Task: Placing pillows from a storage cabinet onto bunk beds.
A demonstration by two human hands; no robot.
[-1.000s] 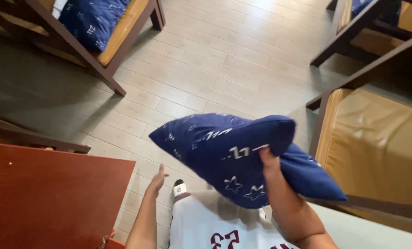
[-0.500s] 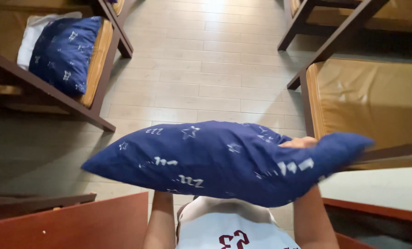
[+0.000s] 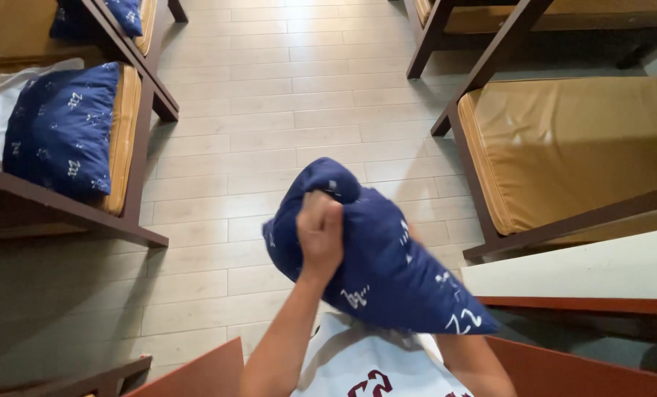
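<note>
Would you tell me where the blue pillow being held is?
Head view, centre: the blue pillow is gripped by the left hand, above the floor.

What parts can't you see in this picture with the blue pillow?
- Right hand: hidden in the head view behind the blue pillow; only the forearm shows below it.
- Left hand: its fingers are buried in the fabric, so how they grip is unclear.
- Bed with tan mattress: cut off by the right edge.
- Second blue pillow on the left bed: partly covered by the bed's dark rail.
</note>
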